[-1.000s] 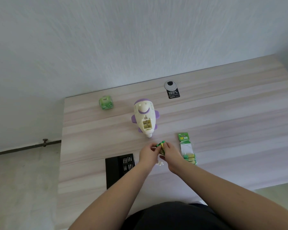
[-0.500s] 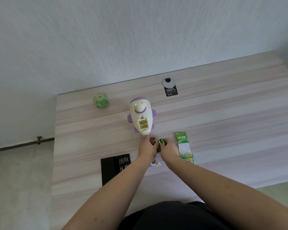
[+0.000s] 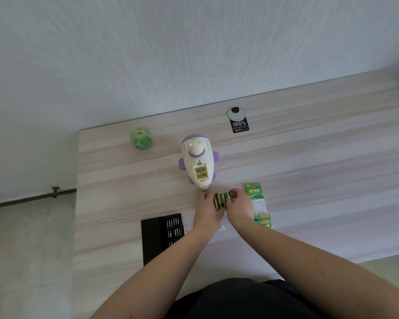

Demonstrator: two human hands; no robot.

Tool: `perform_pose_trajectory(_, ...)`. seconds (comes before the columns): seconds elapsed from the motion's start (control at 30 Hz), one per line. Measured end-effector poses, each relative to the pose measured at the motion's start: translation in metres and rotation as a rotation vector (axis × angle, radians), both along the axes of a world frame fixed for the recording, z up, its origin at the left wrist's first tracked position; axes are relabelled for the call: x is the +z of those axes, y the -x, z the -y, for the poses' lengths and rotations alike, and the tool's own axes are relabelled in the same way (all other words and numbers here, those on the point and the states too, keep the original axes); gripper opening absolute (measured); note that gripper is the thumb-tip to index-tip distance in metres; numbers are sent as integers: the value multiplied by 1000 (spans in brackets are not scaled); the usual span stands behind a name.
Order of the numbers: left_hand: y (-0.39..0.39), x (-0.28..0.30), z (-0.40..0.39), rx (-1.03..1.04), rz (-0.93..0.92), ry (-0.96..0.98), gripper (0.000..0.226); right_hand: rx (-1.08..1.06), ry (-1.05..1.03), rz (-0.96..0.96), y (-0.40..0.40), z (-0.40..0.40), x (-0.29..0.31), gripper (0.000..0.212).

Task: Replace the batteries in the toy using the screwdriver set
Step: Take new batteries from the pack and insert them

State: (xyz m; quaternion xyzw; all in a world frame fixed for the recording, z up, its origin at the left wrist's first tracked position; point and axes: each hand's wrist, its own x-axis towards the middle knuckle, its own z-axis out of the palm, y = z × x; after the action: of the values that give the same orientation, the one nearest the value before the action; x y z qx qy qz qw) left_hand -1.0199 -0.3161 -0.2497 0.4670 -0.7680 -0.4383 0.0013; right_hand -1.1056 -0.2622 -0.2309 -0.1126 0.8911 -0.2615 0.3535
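A white and purple toy (image 3: pixel 198 164) lies on its back on the wooden table (image 3: pixel 309 171), its battery compartment (image 3: pixel 202 173) open and facing up. Just in front of it, my left hand (image 3: pixel 207 210) and my right hand (image 3: pixel 240 207) together hold a small row of green batteries (image 3: pixel 221 199) between their fingers. An opened green battery pack (image 3: pixel 258 206) lies right of my right hand, with more batteries at its near end. The black screwdriver set (image 3: pixel 162 236) lies open to the left of my left forearm, its bits showing.
A green packet (image 3: pixel 141 137) sits near the table's far left corner. A round cable grommet (image 3: pixel 235 112) and a black sticker (image 3: pixel 239 125) are at the back edge by the wall. A small white part (image 3: pixel 221 229) lies between my wrists. The table's left edge drops to the floor.
My hands have moved slightly forward toward the toy and spread the green batteries into a flat row between them. The toy has not moved on the table.
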Motion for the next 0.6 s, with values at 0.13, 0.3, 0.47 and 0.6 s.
perform_pose_trajectory(0.13, -5, -2, 0, -84, 5, 5, 48, 34, -19, -20, 0, -4, 1, 32)
perform_pose_trajectory(0.3, -8, 0, 4, -127, 6, 5, 62, 33, -33, -2, -4, -5, 3, 42)
perform_pose_trajectory(0.47, -12, -1, 5, -152, -3, 14, 68, 15, 23, 65, -7, -17, 5, 49)
perform_pose_trajectory(0.6, -14, 2, 8, -160, -4, 24, 64, 12, 61, 89, -6, -21, 6, 49)
